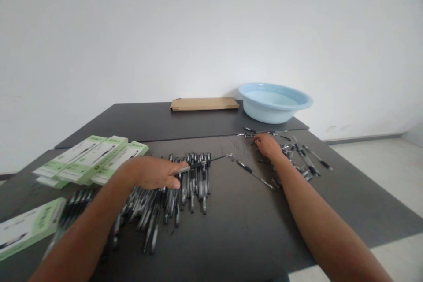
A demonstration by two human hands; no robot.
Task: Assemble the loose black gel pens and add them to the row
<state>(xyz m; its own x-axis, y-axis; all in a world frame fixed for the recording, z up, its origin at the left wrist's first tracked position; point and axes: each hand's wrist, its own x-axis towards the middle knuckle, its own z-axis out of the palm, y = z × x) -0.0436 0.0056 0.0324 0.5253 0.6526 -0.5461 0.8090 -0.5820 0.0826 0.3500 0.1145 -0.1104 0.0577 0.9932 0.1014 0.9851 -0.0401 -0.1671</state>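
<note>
My left hand (155, 172) is closed on a gel pen (198, 165) with a dark grip. The pen's thin tip points right, and no cap shows on it. Below that hand lies a spread of clear-and-black pens (172, 202), roughly side by side. My right hand (268, 145) reaches into a loose heap of small clear and dark pieces (297, 167) that look like pen caps. Its fingers are bent together at the heap's far left; what they pinch is too small to make out. One uncapped pen (254, 174) lies between the hands.
Green-and-white pen boxes (94, 156) are stacked at the left, and another box (29, 224) sits nearer. A flat brown cardboard piece (205, 104) and a light blue basin (274, 112) stand at the back. A seam crosses the dark table (231, 233); its right edge drops to the floor.
</note>
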